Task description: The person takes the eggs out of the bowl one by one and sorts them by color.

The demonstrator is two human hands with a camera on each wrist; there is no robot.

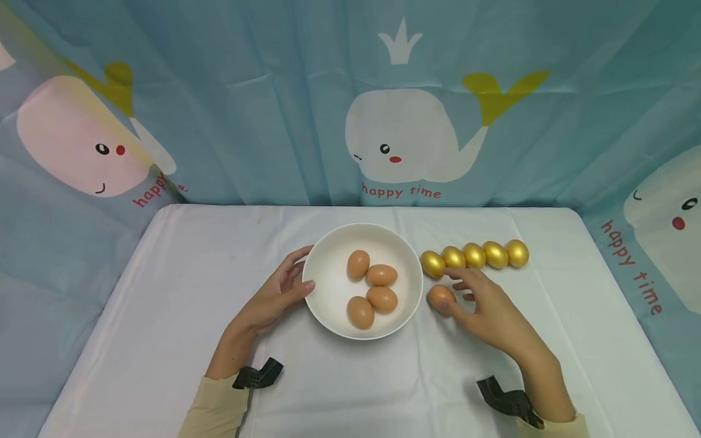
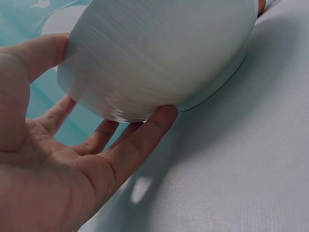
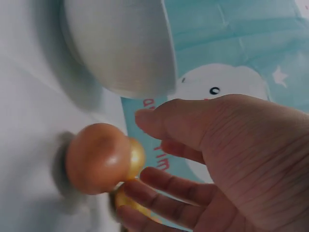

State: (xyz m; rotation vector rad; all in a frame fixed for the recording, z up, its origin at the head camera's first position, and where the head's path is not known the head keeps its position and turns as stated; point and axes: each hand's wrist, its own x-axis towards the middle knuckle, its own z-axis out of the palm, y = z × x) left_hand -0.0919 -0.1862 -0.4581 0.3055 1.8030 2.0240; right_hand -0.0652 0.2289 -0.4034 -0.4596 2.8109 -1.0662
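Note:
A white bowl (image 1: 328,304) stands on the table with several brown eggs (image 1: 381,275) inside. My left hand (image 1: 272,298) holds its left side, the thumb at the rim and the fingers (image 2: 140,142) spread against the outer wall. One more brown egg (image 1: 438,298) lies on the cloth just right of the bowl. Around this egg hovers my right hand (image 1: 487,310), thumb and fingers parted; in the right wrist view a gap shows between the thumb (image 3: 154,121) and the egg's surface. The index fingertip overlaps the nearest gold egg in the head view.
Several gold eggs (image 1: 474,255) form a slanting row right of the bowl, behind the right hand. White cloth (image 1: 181,292) covers the table. A blue curtain (image 1: 285,140) with whale prints hangs along its back edge. A black strap (image 1: 257,373) sits at each wrist.

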